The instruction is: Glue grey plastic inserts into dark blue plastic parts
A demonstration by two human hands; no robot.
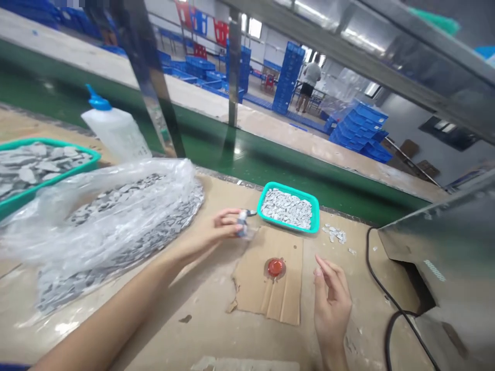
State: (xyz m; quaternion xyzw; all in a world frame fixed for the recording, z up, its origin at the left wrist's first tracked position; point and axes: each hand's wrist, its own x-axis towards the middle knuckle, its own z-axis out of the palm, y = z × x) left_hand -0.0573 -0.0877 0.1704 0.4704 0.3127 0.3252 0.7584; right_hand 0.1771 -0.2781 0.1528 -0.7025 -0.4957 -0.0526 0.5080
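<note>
My left hand [222, 226] is closed on a small white and dark-blue object [242, 223], smeared by motion, so its kind is unclear. It is held left of a small teal basket [317, 219] filled with thin grey-white chips [286, 207]. My right hand [332, 296] hovers at the right of a torn cardboard piece [282, 304]; its fingers are loosely bent, the thumb apart, and nothing shows in them. Between the hands, a small round red-orange thing [275, 267] sits on the cardboard with a wet-looking ring around it.
A clear plastic bag [154, 185] of grey chips lies at left, beside a larger teal basket [95, 157] and a white bottle [116, 131] with a blue nozzle. Loose chips [335, 234] lie right of the small basket. A black cable [373, 273] runs by a metal housing [456, 247].
</note>
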